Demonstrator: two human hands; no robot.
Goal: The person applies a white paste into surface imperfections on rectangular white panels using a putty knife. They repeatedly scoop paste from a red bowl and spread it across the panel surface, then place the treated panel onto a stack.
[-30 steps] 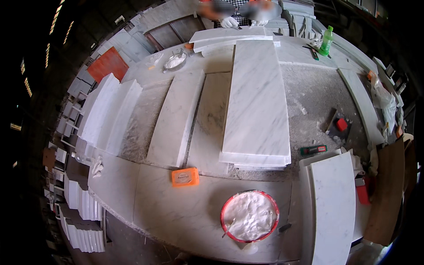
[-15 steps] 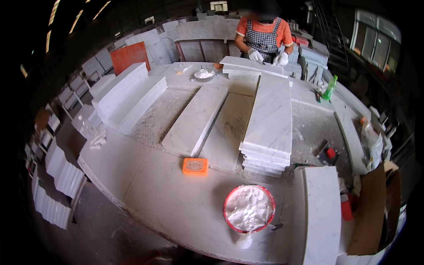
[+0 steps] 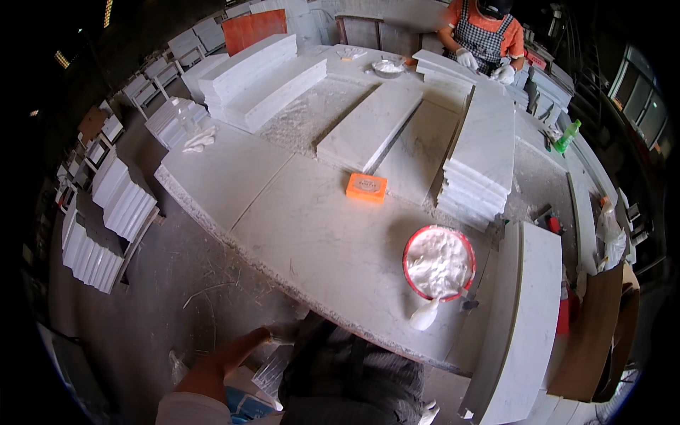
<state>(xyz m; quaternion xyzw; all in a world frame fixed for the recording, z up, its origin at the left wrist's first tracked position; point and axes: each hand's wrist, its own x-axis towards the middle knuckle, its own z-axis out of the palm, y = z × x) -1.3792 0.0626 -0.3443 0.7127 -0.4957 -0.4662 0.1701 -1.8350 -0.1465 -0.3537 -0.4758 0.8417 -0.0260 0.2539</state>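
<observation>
My left hand (image 3: 282,332) is at the table's near edge, beside my dark clothing, its fingers too hidden to read. My right hand cannot be made out; a small white shape (image 3: 429,413) shows at the lower edge, of unclear kind. Nearest on the table stands a red-rimmed bucket (image 3: 406,263) of white paste. A blade-like tool (image 3: 468,300) rests at its rim, and a white rounded object (image 3: 424,316) lies just in front. Farther back sits an orange box (image 3: 366,188), close to a long pale stone slab (image 3: 372,127).
Stone slabs are stacked at centre right (image 3: 482,142), far left (image 3: 248,81) and near right (image 3: 528,312). Across the table a co-worker (image 3: 485,39) in white gloves works by a slab. A green bottle (image 3: 567,136) and a cardboard box (image 3: 591,333) are at the right.
The view has tilted down and shifted left, so the tabletop appears higher and farther right. My left arm and dark clothing have come into view at the bottom.
</observation>
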